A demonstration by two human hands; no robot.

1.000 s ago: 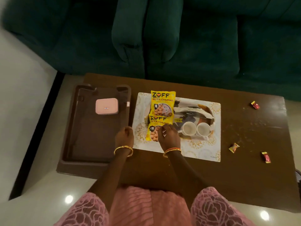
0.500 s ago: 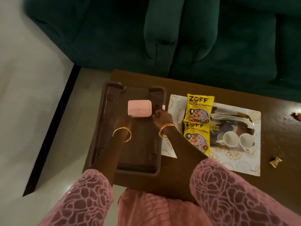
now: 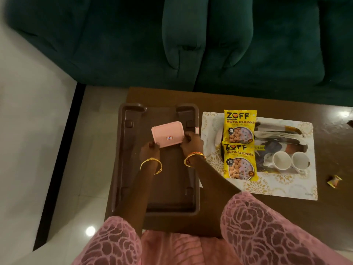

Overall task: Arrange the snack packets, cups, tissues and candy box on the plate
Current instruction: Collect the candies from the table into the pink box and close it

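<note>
A pink candy box [image 3: 167,133] is tilted up over the brown tray [image 3: 122,161]. My left hand [image 3: 150,152] grips its near left corner and my right hand [image 3: 191,144] grips its right edge. To the right, a plate [image 3: 218,136] sits on a patterned placemat [image 3: 277,186]. On the plate lie two yellow snack packets [image 3: 239,127] [image 3: 239,161], one behind the other, two white cups [image 3: 281,160] [image 3: 299,160] side by side, and folded tissues [image 3: 273,133] behind the cups.
The brown table [image 3: 267,213] holds the tray at its left end. A wrapped candy [image 3: 334,181] lies on the table right of the placemat. A green sofa [image 3: 191,44] stands behind the table. Pale floor [image 3: 34,150] lies to the left.
Both hands left the snack packets, moved left to the tray and took hold of the pink box, which is now tilted up off the tray floor. The view shifted left.
</note>
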